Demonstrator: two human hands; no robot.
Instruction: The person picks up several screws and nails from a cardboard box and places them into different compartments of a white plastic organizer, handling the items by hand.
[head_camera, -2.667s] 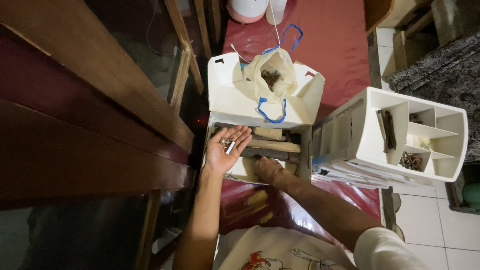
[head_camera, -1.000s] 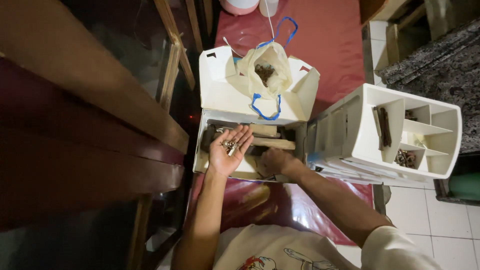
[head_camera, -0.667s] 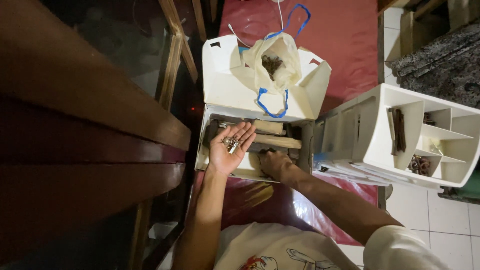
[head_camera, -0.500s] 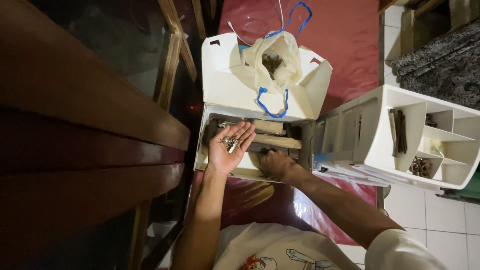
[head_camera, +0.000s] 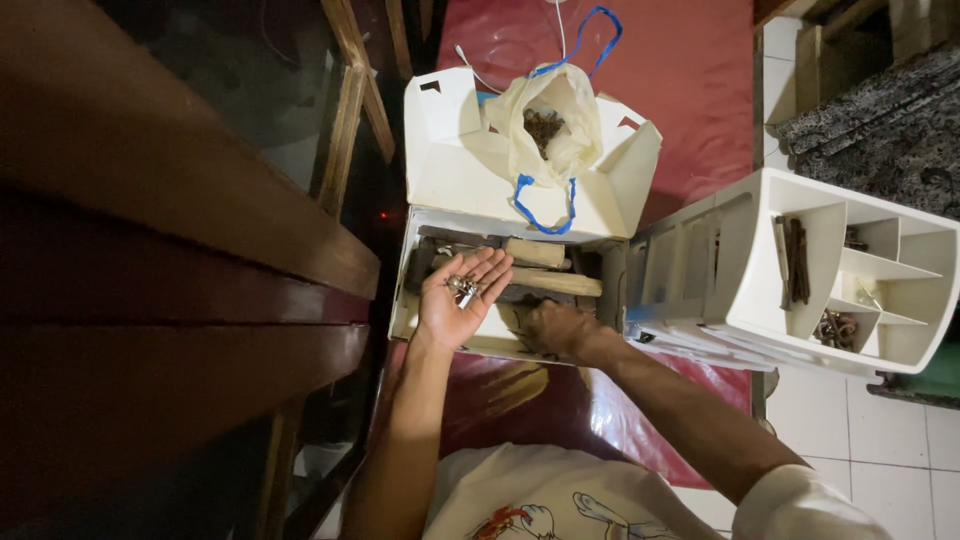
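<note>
Bolts (head_camera: 461, 288) on left palm (head_camera: 452, 303) (cupped) —

A home corner you're using as a workshop.
You see a white toolbox (head_camera: 420, 300), compartment tray (head_camera: 880, 290), tiled floor (head_camera: 880, 450) and wooden furniture (head_camera: 200, 190).

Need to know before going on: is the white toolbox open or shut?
Open. The toolbox lid is flipped back away from the person, wooden-handled tools lie exposed, and the right hand reaches inside.
</note>
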